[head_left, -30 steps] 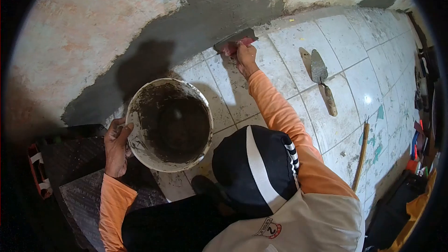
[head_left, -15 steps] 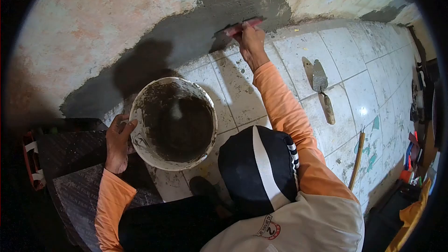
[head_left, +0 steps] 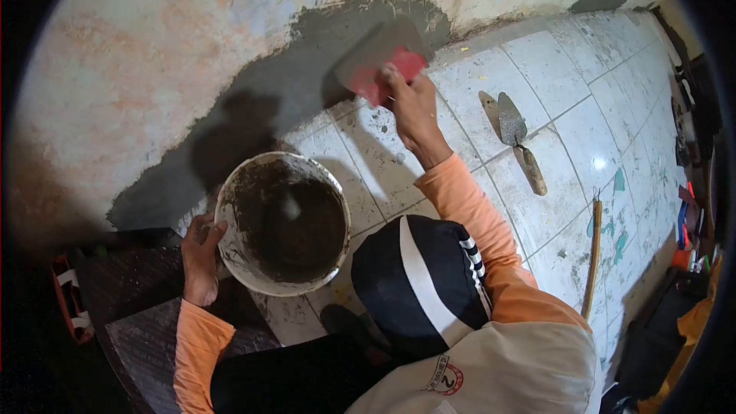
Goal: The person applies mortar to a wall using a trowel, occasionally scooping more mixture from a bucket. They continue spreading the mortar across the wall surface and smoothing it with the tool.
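A red plastering float (head_left: 408, 63) is in my right hand (head_left: 415, 105), its face tilted off the wall near the bottom of a wet grey mortar patch (head_left: 264, 80). Motion blurs the float a little. My left hand (head_left: 201, 255) grips the left rim of a white bucket (head_left: 344, 249), thumb over the edge. Mortar lines the bucket's inside, with more dark mortar (head_left: 299, 234) at the bottom. Both forearms wear orange sleeves.
A pointing trowel (head_left: 515, 132) lies on the mortar-spotted tile floor (head_left: 556, 215) at right. Beyond it lies a thin wooden stick (head_left: 594, 261). Dark printed boards (head_left: 165, 345) are at lower left. Black cloth with a white stripe (head_left: 418, 280) covers the lower middle.
My right hand has drawn the float back from the wall and turned it, so its broad face now shows. The left hand still holds the bucket; the whole view has shifted slightly.
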`<state>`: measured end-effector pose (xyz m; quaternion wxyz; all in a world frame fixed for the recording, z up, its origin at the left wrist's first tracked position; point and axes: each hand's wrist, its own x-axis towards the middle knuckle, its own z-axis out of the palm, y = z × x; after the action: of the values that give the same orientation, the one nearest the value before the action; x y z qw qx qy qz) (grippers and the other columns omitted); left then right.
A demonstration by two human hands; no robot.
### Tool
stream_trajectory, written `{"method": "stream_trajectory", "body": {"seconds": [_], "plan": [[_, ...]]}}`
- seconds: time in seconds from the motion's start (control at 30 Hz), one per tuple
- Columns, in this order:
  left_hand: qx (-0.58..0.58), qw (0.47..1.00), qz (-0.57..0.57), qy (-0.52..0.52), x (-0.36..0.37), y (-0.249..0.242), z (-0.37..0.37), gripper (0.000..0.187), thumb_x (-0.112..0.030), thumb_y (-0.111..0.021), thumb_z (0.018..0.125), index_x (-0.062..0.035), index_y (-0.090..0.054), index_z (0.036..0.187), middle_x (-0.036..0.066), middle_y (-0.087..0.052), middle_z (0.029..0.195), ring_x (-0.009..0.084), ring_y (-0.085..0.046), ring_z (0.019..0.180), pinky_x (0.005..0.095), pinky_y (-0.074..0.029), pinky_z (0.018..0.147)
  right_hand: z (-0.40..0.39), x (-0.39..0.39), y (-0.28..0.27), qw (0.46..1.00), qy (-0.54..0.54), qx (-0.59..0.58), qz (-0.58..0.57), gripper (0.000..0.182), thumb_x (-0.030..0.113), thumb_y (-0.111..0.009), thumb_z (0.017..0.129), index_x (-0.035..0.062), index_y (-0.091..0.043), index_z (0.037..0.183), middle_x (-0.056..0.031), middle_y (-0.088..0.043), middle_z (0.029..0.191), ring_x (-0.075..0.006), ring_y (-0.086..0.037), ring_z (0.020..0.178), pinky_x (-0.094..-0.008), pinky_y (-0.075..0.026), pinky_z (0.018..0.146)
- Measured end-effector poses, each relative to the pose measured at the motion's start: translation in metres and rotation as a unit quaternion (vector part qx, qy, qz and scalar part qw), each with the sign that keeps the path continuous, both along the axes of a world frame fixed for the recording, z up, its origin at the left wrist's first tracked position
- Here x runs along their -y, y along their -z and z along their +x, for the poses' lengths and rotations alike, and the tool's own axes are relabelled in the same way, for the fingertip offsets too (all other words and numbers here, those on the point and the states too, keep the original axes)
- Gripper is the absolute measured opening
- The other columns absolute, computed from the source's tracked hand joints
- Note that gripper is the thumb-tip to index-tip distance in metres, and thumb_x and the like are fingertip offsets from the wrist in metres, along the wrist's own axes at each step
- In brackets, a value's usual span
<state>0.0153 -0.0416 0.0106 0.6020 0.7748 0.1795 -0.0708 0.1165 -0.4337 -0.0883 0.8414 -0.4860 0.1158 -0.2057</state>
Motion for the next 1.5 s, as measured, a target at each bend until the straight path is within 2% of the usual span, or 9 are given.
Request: {"method": "stream_trajectory", "body": {"seconds": [0.23, 0.3, 0.53, 0.6, 0.7, 0.87, 0.97, 1.3, 1.5], "plan": [[-0.039, 0.999, 0.000, 0.030, 0.002, -0.012, -0.001, 0.013, -0.011, -0.068, 0.103, -0.0051, -0.067, 0.115, 0.000, -0.072, 0.093, 0.0016, -0.055, 0.058, 0.0207, -0.036, 0.043, 0.066, 0.098, 0.118, 0.995, 0.054, -0.074, 0.026, 0.025, 0.008, -0.053, 0.105, -0.0041, -0.067, 0.088, -0.0138, -0.070, 0.076, -0.0232, -0.066, 0.062, -0.0381, -0.055, 0.058], [-0.036, 0.999, 0.004, 0.032, 0.007, -0.012, -0.001, 0.012, -0.011, -0.068, 0.103, -0.0059, -0.067, 0.114, 0.000, -0.072, 0.091, 0.0009, -0.054, 0.056, 0.0204, -0.035, 0.042, 0.095, 0.095, 0.121, 0.995, 0.045, -0.084, 0.010, 0.022, 0.011, -0.054, 0.104, -0.0068, -0.066, 0.099, -0.0170, -0.073, 0.087, -0.0282, -0.074, 0.074, -0.0432, -0.065, 0.070], [-0.012, 1.000, 0.003, 0.019, 0.009, -0.005, 0.005, 0.011, -0.011, -0.067, 0.103, -0.0065, -0.068, 0.113, -0.002, -0.071, 0.090, 0.0006, -0.052, 0.055, 0.0197, -0.034, 0.043, 0.086, 0.031, -0.021, 0.958, 0.064, -0.028, -0.276, 0.027, 0.014, -0.063, 0.098, -0.0094, -0.068, 0.085, -0.0108, -0.070, 0.075, -0.0239, -0.070, 0.062, -0.0360, -0.055, 0.057], [-0.014, 1.000, 0.009, 0.021, 0.014, -0.009, 0.006, 0.011, -0.011, -0.067, 0.103, -0.0063, -0.068, 0.113, -0.002, -0.072, 0.091, 0.0007, -0.053, 0.055, 0.0200, -0.035, 0.043, 0.065, 0.003, -0.025, 0.945, 0.088, 0.037, -0.314, 0.026, 0.018, -0.060, 0.097, -0.0071, -0.066, 0.091, -0.0164, -0.067, 0.072, -0.0243, -0.070, 0.065, -0.0453, -0.055, 0.066], [-0.014, 0.999, 0.024, 0.026, 0.009, -0.006, 0.007, 0.012, -0.010, -0.066, 0.104, -0.0061, -0.068, 0.115, -0.001, -0.073, 0.094, 0.0009, -0.054, 0.056, 0.0205, -0.037, 0.044, 0.009, -0.008, -0.038, 0.974, -0.031, 0.067, -0.216, 0.025, 0.019, -0.062, 0.106, -0.0032, -0.073, 0.102, -0.0093, -0.075, 0.087, -0.0165, -0.071, 0.071, -0.0320, -0.055, 0.062], [0.000, 1.000, 0.017, 0.020, 0.010, -0.002, 0.003, 0.012, -0.010, -0.065, 0.104, -0.0069, -0.069, 0.116, -0.001, -0.073, 0.095, 0.0019, -0.058, 0.058, 0.0195, -0.040, 0.045, 0.003, 0.074, 0.071, 0.973, 0.085, -0.001, -0.214, 0.028, 0.020, -0.059, 0.108, -0.0031, -0.074, 0.107, -0.0072, -0.077, 0.091, -0.0125, -0.070, 0.079, -0.0297, -0.056, 0.069], [-0.017, 0.999, -0.001, 0.036, 0.011, -0.011, 0.005, 0.012, -0.013, -0.064, 0.105, -0.0065, -0.066, 0.115, 0.000, -0.074, 0.097, 0.0025, -0.062, 0.063, 0.0192, -0.043, 0.047, 0.043, 0.138, 0.135, 0.989, 0.095, -0.062, -0.097, 0.029, 0.014, -0.053, 0.106, -0.0086, -0.070, 0.100, -0.0193, -0.077, 0.091, -0.0265, -0.074, 0.073, -0.0395, -0.062, 0.068], [-0.028, 0.999, 0.014, 0.017, -0.004, 0.000, 0.007, 0.014, -0.011, -0.068, 0.104, -0.0090, -0.067, 0.117, -0.001, -0.074, 0.095, 0.0018, -0.058, 0.055, 0.0184, -0.035, 0.038, 0.108, 0.185, 0.119, 0.995, 0.035, -0.090, 0.012, 0.027, 0.012, -0.058, 0.101, -0.0073, -0.067, 0.084, -0.0189, -0.072, 0.074, -0.0290, -0.070, 0.060, -0.0420, -0.057, 0.054], [-0.019, 0.999, -0.006, 0.030, -0.007, 0.001, 0.010, 0.014, -0.011, -0.068, 0.104, -0.0077, -0.068, 0.118, 0.000, -0.075, 0.098, 0.0017, -0.060, 0.059, 0.0184, -0.037, 0.040, 0.127, 0.133, 0.064, 0.979, 0.088, -0.026, -0.181, 0.030, 0.014, -0.059, 0.102, -0.0108, -0.066, 0.089, -0.0209, -0.072, 0.073, -0.0300, -0.073, 0.063, -0.0420, -0.061, 0.060]]}}
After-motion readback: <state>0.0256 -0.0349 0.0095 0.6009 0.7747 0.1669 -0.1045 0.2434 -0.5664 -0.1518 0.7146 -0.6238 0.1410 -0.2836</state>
